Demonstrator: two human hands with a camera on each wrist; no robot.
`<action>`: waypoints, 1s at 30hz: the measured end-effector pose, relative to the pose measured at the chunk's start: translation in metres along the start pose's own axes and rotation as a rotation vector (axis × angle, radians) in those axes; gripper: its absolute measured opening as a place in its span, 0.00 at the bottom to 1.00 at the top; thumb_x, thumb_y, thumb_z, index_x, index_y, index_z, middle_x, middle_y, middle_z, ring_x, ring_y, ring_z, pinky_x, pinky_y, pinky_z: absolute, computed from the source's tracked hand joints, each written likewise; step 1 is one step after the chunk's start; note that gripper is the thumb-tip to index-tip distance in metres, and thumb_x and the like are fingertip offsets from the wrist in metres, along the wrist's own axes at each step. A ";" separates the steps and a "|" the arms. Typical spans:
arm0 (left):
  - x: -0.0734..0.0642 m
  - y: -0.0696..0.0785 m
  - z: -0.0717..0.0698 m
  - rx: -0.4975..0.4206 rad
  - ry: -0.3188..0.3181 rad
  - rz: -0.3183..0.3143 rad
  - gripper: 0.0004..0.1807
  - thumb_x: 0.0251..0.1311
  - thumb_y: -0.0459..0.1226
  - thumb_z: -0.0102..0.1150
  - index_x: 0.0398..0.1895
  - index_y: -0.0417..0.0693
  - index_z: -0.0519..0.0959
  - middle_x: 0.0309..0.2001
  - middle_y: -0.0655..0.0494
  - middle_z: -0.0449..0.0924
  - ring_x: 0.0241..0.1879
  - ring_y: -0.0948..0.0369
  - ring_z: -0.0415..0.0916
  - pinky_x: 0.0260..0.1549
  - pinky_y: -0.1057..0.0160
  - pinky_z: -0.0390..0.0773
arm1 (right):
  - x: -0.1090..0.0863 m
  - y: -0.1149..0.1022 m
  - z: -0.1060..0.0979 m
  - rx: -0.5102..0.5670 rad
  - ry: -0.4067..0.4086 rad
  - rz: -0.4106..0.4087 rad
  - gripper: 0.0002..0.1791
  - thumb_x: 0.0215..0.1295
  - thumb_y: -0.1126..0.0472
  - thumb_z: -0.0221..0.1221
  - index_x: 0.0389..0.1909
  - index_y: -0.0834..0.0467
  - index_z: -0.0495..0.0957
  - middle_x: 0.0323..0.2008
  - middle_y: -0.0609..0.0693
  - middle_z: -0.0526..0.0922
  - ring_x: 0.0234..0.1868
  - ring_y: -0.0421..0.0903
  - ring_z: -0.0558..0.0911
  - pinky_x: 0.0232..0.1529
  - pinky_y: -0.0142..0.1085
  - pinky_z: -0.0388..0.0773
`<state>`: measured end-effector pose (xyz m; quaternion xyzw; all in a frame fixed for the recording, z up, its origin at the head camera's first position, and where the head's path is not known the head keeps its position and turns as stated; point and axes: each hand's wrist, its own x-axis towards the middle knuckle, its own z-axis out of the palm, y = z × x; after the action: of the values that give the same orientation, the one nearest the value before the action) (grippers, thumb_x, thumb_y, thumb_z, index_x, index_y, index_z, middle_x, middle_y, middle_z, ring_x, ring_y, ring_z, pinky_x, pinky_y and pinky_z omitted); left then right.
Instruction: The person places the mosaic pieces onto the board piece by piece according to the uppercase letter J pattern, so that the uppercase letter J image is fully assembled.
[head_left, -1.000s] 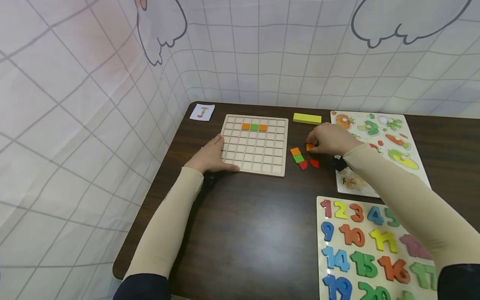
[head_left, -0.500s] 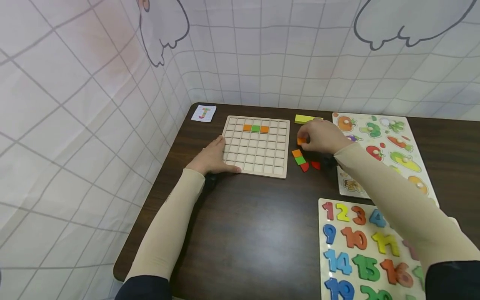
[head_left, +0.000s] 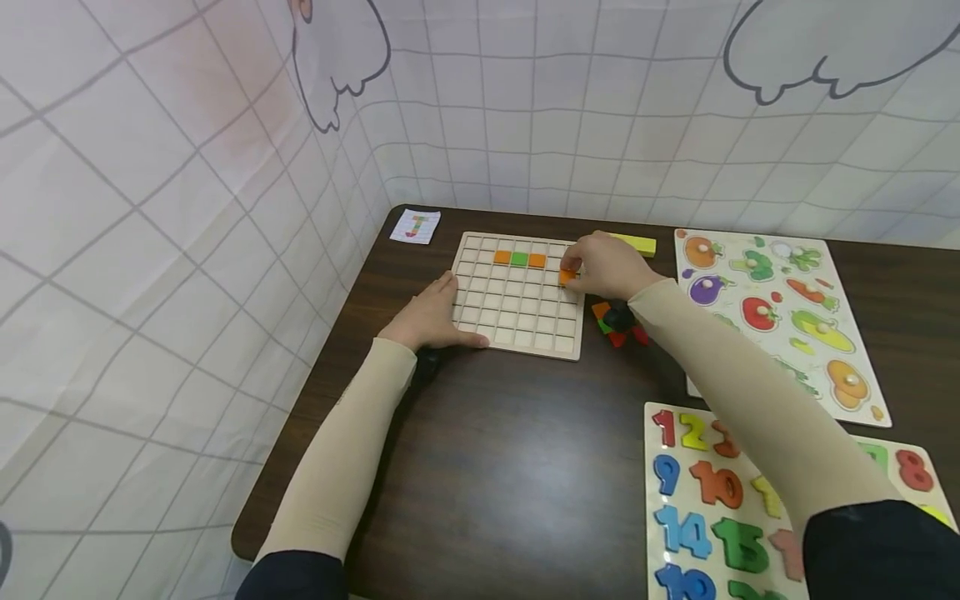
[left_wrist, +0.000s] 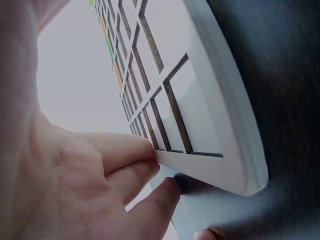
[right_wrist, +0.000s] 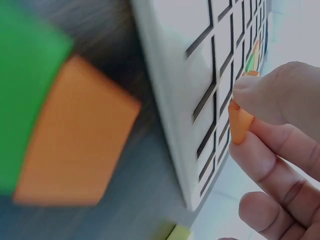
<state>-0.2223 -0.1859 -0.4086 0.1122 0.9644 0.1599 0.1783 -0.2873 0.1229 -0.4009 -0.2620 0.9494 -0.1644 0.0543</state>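
Observation:
In the head view, a pale wooden grid board [head_left: 516,321] lies flat on the dark table. Near its far edge, two orange tiles with a green tile [head_left: 519,259] between them form a row. My left hand [head_left: 429,315] rests against the board's left side, its thumb along the front edge; in the left wrist view, extended fingers [left_wrist: 132,145] touch the rim. Over the board's right edge, my right hand [head_left: 611,265] pinches an orange square tile [head_left: 567,277]. The right wrist view shows that orange tile [right_wrist: 241,122] between thumb and fingertips, above the cells.
Loose orange, green and red pieces [head_left: 617,339] lie right of the board, partly hidden by the right wrist. Behind sits a yellow block [head_left: 637,244]. A pattern card [head_left: 415,226] lies far left. A vegetable puzzle [head_left: 772,283] and a number puzzle [head_left: 705,533] occupy the right.
My right hand has carried the orange tile leftward from beside the loose pieces to over the board's right edge. The left hand stays at the board's side.

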 end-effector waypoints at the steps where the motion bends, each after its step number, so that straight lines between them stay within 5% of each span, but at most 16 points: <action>1: 0.000 0.000 0.000 -0.002 -0.001 0.000 0.71 0.48 0.65 0.74 0.84 0.38 0.46 0.86 0.44 0.40 0.86 0.49 0.41 0.81 0.44 0.54 | 0.003 -0.002 0.001 0.005 -0.002 -0.002 0.15 0.63 0.57 0.69 0.48 0.60 0.88 0.47 0.57 0.90 0.52 0.56 0.83 0.59 0.52 0.80; 18: 0.000 0.001 0.003 -0.004 -0.014 -0.008 0.71 0.49 0.67 0.72 0.84 0.39 0.45 0.86 0.44 0.41 0.86 0.49 0.40 0.81 0.41 0.53 | 0.045 -0.042 0.019 0.023 -0.036 0.018 0.15 0.68 0.53 0.68 0.51 0.56 0.89 0.51 0.54 0.90 0.60 0.57 0.79 0.60 0.52 0.80; 30: 0.001 -0.002 0.001 -0.006 -0.003 -0.006 0.72 0.49 0.67 0.73 0.84 0.39 0.45 0.86 0.44 0.40 0.86 0.49 0.40 0.81 0.42 0.53 | 0.054 -0.049 0.019 0.009 -0.039 0.007 0.17 0.67 0.53 0.69 0.53 0.55 0.89 0.55 0.54 0.89 0.63 0.58 0.79 0.62 0.53 0.79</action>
<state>-0.2228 -0.1872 -0.4102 0.1089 0.9640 0.1619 0.1805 -0.3071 0.0502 -0.4031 -0.2616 0.9483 -0.1634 0.0747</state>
